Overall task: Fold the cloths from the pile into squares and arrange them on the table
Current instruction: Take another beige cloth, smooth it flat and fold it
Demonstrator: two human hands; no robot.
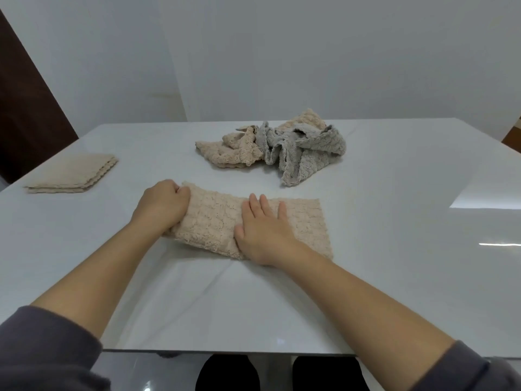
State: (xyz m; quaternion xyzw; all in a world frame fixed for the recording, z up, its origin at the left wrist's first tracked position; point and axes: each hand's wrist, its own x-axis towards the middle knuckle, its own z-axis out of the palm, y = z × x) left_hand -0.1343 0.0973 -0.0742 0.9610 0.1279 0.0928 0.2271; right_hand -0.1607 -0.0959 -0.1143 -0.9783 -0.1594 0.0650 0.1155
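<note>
Beige cloth [214, 218], pile [282, 148] beyond, folded square [70, 173] left

Your left hand [162, 206] is curled, gripping the left end of the cloth [214, 221]; your right hand [262, 230] lies flat on it, fingers [265, 206] straight.

- Even, soft, cool light; slightly dim, grey cast.
- Glossy white rectangular table [394, 277]: bright reflection patch and thin glare streak at right.
- Shadows faint, soft-edged.
- Wide-angle bowing at edges; grey sleeves [42, 348] in bottom corners blurred.
</note>
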